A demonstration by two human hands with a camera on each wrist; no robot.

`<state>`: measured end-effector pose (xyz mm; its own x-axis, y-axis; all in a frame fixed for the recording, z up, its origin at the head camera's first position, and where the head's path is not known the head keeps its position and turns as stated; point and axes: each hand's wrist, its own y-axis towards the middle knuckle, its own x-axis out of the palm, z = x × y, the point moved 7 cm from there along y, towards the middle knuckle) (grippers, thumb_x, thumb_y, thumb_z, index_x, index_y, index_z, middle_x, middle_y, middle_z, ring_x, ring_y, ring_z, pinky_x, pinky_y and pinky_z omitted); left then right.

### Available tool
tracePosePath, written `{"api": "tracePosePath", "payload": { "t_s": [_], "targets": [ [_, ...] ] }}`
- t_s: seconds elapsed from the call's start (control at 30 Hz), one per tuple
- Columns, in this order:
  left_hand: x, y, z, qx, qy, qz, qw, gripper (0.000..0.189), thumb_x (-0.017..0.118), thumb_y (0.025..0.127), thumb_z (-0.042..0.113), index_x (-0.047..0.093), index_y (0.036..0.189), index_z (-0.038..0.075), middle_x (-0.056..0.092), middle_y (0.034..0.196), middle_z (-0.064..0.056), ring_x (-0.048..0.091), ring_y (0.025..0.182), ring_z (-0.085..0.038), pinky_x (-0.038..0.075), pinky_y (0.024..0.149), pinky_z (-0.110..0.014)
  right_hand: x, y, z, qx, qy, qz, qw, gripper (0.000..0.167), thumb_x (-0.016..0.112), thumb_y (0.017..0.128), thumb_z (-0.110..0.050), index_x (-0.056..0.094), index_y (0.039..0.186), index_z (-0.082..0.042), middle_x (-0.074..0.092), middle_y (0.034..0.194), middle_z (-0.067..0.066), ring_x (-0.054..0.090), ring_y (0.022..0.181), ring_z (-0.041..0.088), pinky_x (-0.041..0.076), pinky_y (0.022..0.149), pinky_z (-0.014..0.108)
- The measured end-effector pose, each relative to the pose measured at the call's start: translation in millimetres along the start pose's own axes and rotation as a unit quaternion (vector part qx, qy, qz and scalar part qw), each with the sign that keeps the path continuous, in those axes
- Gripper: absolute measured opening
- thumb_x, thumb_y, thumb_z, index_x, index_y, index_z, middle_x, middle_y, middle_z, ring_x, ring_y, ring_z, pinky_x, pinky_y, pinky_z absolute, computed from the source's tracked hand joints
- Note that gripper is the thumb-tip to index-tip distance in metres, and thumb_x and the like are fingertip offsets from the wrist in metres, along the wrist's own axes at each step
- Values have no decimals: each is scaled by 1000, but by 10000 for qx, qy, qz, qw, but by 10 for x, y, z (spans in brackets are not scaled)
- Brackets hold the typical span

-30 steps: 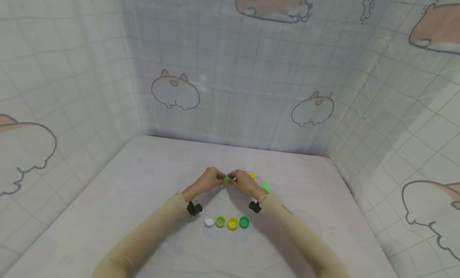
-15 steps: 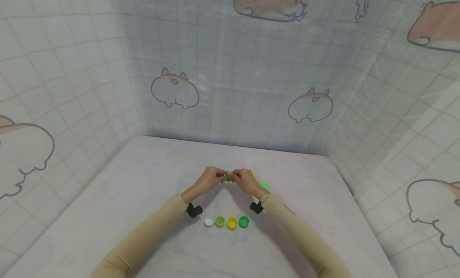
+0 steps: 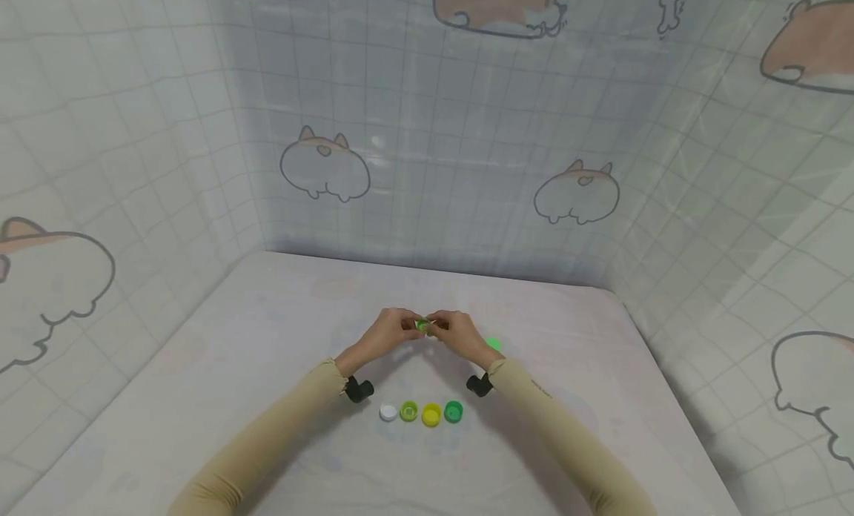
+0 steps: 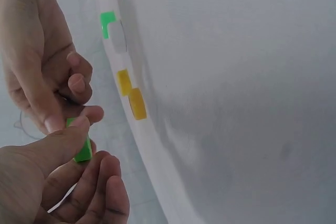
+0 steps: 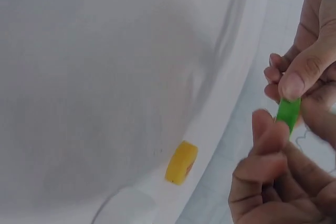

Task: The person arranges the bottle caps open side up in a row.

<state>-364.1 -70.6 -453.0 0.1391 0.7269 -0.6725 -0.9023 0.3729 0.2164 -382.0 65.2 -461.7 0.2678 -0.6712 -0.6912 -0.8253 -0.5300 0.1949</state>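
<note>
Both hands, left hand (image 3: pixel 387 332) and right hand (image 3: pixel 455 333), still pinching green cap (image 3: pixel 422 325), slightly higher than before

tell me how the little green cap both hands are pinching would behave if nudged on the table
The green cap looks like thin moulded plastic, so probably stiff and very light; a nudge would likely send it sliding. Round and short like the caps in the row, it should sit stable when flat but might roll if dropped on edge.

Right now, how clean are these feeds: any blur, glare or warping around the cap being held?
Head view: even soft light, wide-angle bending at the walls, glare patch on the back sheet; the green cap is tiny between left hand and right hand. Left wrist view: table edge curves, near fingers soft. Right wrist view: fingers blurred; yellow cap fairly sharp.
</note>
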Motion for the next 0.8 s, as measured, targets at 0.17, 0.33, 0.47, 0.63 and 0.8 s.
{"api": "tracePosePath", "payload": {
  "t_s": [0.17,0.33,0.47,0.63,0.8],
  "targets": [
    [1,-8,-2,-137,99,-21,9999,27,74,85,14,72,109,4,70,87,-5,64,75,-13,51,65,-24,-13,-32,-7,-96,-157,-125,9998,30,67,92,-26,68,118,-13,71,97,1,66,85,11,53,71,23],
    [37,-22,-14,-202,151,-219,9994,26,74,85,13,72,109,3,70,90,-6,64,79,-12,51,67,-24,-17,-65,9,-51,-277,-193,9994,28,70,89,-26,70,114,-13,71,100,0,63,85,10,52,72,25],
    [65,-38,-25,-146,94,-515,9985,25,71,88,14,71,111,3,71,95,-7,64,84,-13,50,69,-25,-19,-78,45,-45,-430,-210,9988,28,71,88,-28,72,112,-15,69,101,-1,60,83,9,51,70,24],
    [103,-26,-3,49,123,-695,9975,25,69,89,13,70,111,2,70,97,-8,64,86,-15,51,71,-24,-36,-86,57,-132,-499,-300,9982,27,72,88,-27,73,112,-15,68,97,-2,58,78,9,50,65,23],
    [123,-22,30,249,201,-749,9967,22,69,88,11,72,108,3,71,96,-9,65,84,-15,52,69,-22,-53,-108,28,-270,-578,-425,9971,26,72,88,-26,73,111,-14,68,96,-2,58,78,9,49,65,22]
  ]
}}
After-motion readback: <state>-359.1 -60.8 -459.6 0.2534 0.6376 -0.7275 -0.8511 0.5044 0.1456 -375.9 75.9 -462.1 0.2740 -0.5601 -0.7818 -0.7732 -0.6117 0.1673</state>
